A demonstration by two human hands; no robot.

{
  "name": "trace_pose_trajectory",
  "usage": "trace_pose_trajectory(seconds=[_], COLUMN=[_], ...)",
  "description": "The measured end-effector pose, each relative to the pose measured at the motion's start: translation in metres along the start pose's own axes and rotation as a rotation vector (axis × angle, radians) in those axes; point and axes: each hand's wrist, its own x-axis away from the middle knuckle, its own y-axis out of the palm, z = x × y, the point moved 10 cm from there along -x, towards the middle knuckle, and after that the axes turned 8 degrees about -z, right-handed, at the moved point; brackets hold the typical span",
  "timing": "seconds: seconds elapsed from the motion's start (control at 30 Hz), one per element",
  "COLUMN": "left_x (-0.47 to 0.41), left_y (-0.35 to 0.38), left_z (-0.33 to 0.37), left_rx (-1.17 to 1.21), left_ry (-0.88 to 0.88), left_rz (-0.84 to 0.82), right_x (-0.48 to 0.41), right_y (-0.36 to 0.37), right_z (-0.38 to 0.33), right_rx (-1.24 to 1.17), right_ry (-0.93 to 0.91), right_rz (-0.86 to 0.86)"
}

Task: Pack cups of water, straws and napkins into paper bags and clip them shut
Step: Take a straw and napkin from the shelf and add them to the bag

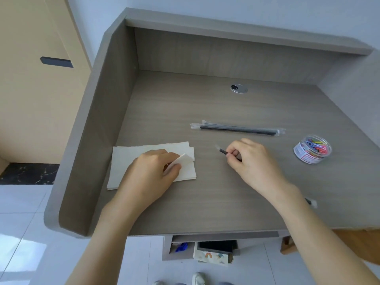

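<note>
A stack of white napkins lies on the left of the grey desk. My left hand rests on the stack and pinches up the corner of the top napkin. My right hand grips a black wrapped straw; its far end pokes out left of my fingers and its near end shows beside my forearm. More wrapped black straws lie across the desk behind my hands. A clear round tub of coloured paper clips stands at the right. No cup or paper bag is in view.
Raised walls enclose the desk at the left and back. A round cable grommet sits near the back. Under the desk's front edge are open cubbies with a box. A brown paper edge shows at the lower right.
</note>
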Motion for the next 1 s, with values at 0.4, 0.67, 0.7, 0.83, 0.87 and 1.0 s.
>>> trace_pose_trajectory(seconds=[0.4, 0.67, 0.7, 0.83, 0.87, 1.0], left_x=[0.014, 0.051, 0.06, 0.085, 0.09, 0.096], left_y=[0.001, 0.137, 0.158, 0.229, 0.243, 0.294], left_z=[0.097, 0.288, 0.308, 0.379, 0.395, 0.454], left_rx=[0.244, 0.513, 0.532, 0.54, 0.536, 0.536], left_ry=[0.138, 0.308, 0.308, 0.307, 0.307, 0.302], left_rz=[0.105, -0.17, -0.196, -0.277, -0.303, -0.416], right_x=[0.108, 0.269, 0.291, 0.366, 0.381, 0.43], right_y=[-0.048, -0.082, -0.083, -0.083, -0.083, -0.089], right_z=[0.049, 0.159, 0.178, 0.245, 0.26, 0.317], right_rx=[-0.485, -0.818, -0.855, -0.995, -1.017, -1.044], right_ry=[0.226, 0.357, 0.386, 0.504, 0.543, 0.656], right_rz=[0.183, 0.395, 0.427, 0.489, 0.506, 0.582])
